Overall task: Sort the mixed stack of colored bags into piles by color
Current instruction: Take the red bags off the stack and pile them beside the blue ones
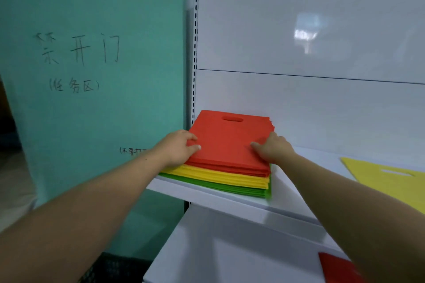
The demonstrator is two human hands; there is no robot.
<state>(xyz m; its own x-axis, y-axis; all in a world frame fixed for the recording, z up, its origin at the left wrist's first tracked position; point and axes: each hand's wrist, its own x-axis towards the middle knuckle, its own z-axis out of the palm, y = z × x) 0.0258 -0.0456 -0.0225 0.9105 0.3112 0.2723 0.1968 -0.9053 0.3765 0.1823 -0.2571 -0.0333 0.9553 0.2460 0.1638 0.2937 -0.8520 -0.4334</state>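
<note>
The stack (220, 178) sits mid-frame on a white shelf (230, 201), red bags (227, 142) over yellow over green. My left hand (177, 148) has its fingers (194, 147) curled onto the red bags' left edge, pinching it. My right hand (273, 148) grips their right edge. A yellow bag (391, 181) lies alone at the right.

Matt, felt-like cloth bags (227, 145); glossy smooth white back panel (299, 30); smooth white shelf (241, 202).
</note>
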